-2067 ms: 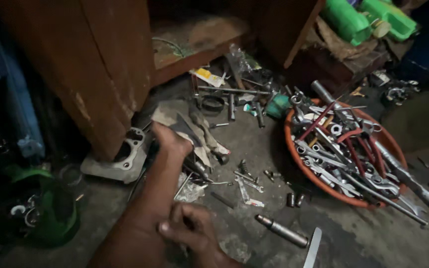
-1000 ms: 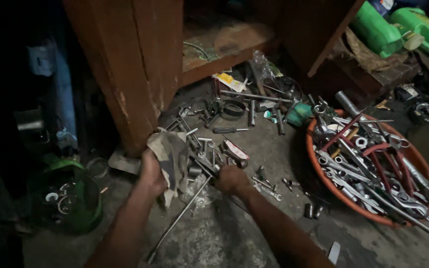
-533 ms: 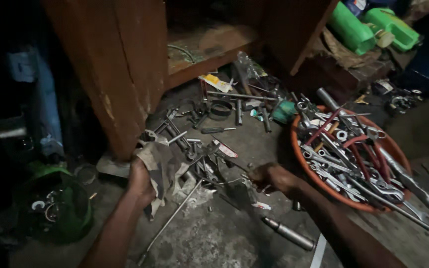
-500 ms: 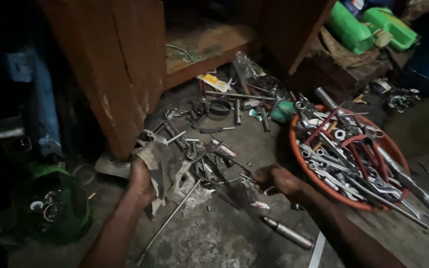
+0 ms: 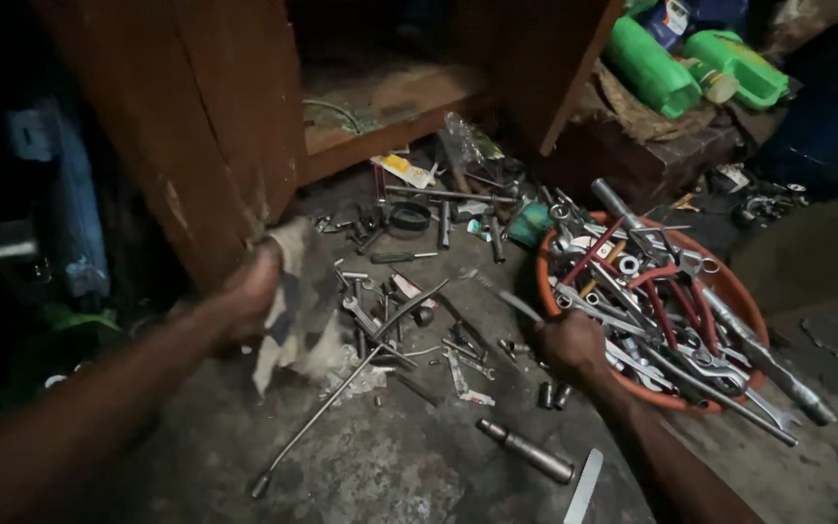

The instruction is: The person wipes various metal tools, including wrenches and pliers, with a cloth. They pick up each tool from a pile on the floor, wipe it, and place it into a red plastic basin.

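From the head camera: your left hand [image 5: 244,296] is clenched on a dirty grey rag [image 5: 293,311], held just in front of the wooden cabinet [image 5: 206,146]. Your right hand [image 5: 571,342] is closed around a long metal rod [image 5: 497,291] at the rim of the orange basin [image 5: 744,301], which is heaped with wrenches and pliers. Many loose tools still lie on the concrete floor [image 5: 390,456], among them a long T-handle socket wrench [image 5: 341,388] and a cylindrical socket [image 5: 526,451]; sorting looks about half done.

My left hand [image 5: 249,291] grips a dirty rag [image 5: 295,320]; my right hand [image 5: 571,342] holds a tool at the orange basin [image 5: 741,291] rim, rag left of it
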